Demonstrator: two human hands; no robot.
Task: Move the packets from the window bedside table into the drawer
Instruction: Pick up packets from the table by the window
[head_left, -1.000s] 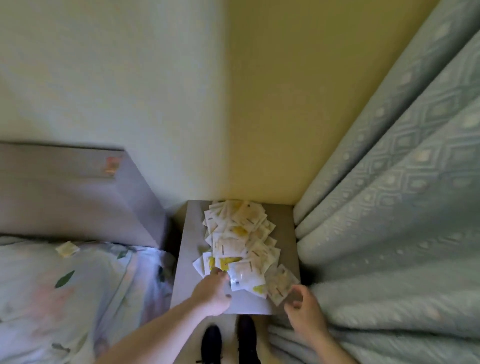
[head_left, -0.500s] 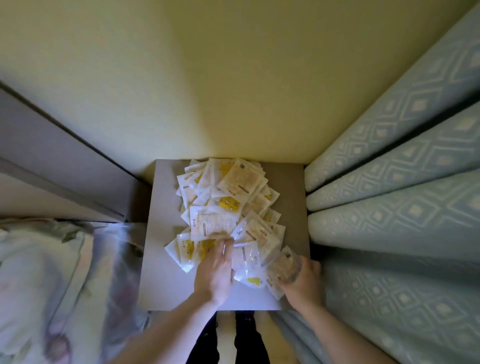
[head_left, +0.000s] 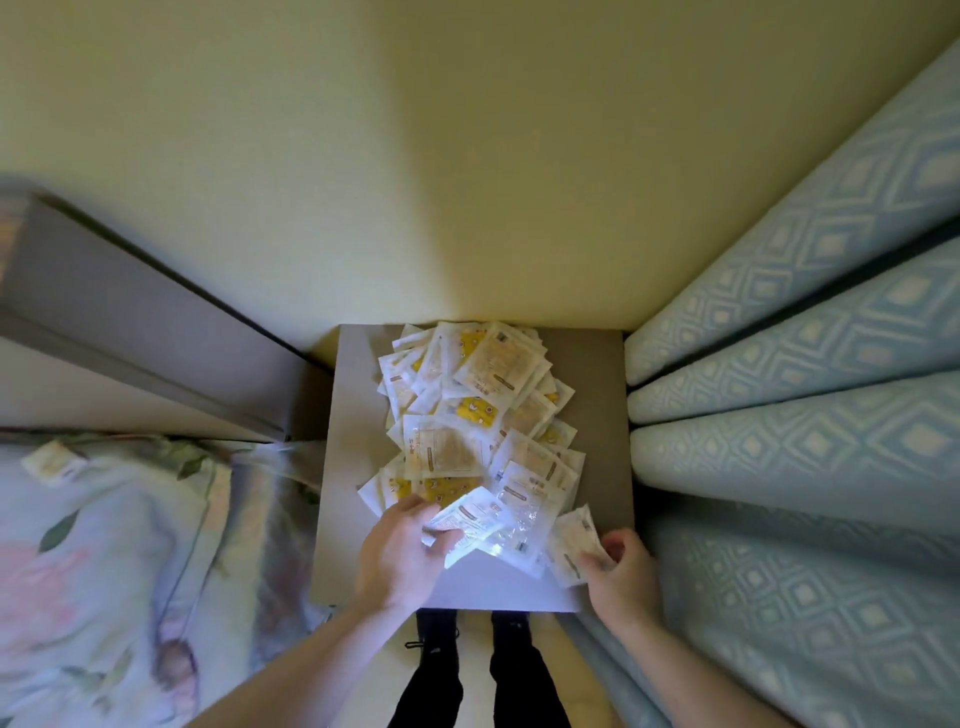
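Note:
A heap of several white and yellow packets (head_left: 475, 415) covers the middle of the grey bedside table (head_left: 353, 519). My left hand (head_left: 400, 556) pinches a clear white packet (head_left: 472, 519) at the near end of the heap and lifts its edge. My right hand (head_left: 621, 574) grips another small packet (head_left: 571, 540) at the table's near right corner. No drawer shows from this angle.
Pale blue patterned curtains (head_left: 789, 415) hang close along the table's right side. A bed with a floral cover (head_left: 104, 545) and a grey headboard (head_left: 130, 322) lies to the left; one stray packet (head_left: 52, 462) lies on it. My dark shoes (head_left: 467, 623) stand below the table's front edge.
The view has come closer to the table. My left hand went from pressing on the heap to pinching and raising a packet. My right hand keeps its hold on the corner packet.

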